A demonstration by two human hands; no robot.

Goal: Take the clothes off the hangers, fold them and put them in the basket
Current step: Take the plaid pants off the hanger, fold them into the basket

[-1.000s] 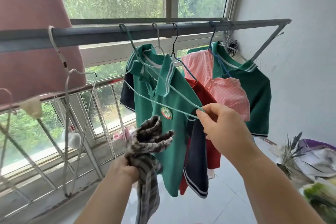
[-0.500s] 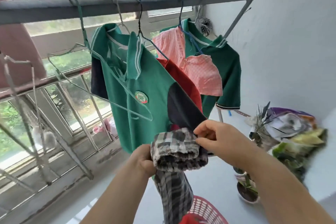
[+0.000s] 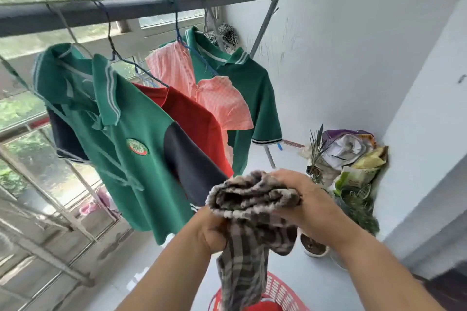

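1. Both forearms come up from the bottom edge of the view and meet near the centre, bare up to where the frame cuts them.
2. The left hand [image 3: 212, 231] is lower. It is closed in a fist around the hanging part of the checked cloth [image 3: 250, 222], with the knuckles toward the camera and the fingers hidden under the fabric.
3. The right hand [image 3: 300, 199] is higher and to the right. Its back faces up, the wrist is bent a little, and the fingers curl over the folded top of the cloth, pressing it.
4. The two hands are near each other, with only the fabric between them.
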